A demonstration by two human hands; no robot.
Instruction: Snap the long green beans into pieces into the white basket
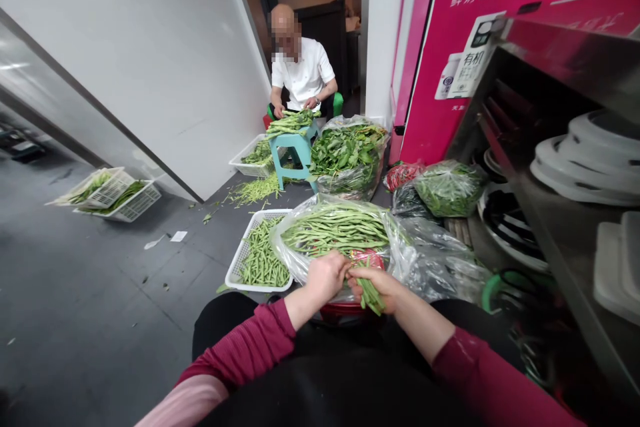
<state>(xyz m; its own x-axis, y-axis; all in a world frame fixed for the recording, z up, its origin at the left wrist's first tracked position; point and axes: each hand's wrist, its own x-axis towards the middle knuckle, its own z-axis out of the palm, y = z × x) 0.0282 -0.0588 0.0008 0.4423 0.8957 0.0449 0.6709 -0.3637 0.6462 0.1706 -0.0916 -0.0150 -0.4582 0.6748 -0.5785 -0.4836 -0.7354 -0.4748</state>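
A small bunch of green beans (pixel 369 295) is wrapped in my right hand (pixel 381 282), with the cut or broken ends sticking out below. My left hand (pixel 326 275) is closed in a pinch at the other end of the bunch, its fingertips touching the right fingers. Just beyond both hands, long whole green beans (pixel 340 228) lie in an open clear plastic bag (pixel 286 250) on a red support. To the left of the bag, short bean pieces (pixel 263 255) fill a white plastic basket (pixel 231 278).
Ahead, a co-worker (pixel 305 73) in white handles long stalks on a turquoise stool (pixel 295 141). Beside it stands a bag of leafy greens (pixel 350 153). Metal shelves (pixel 565 213) with white lids border the right. Stacked baskets (pixel 133 203) sit on the floor at left.
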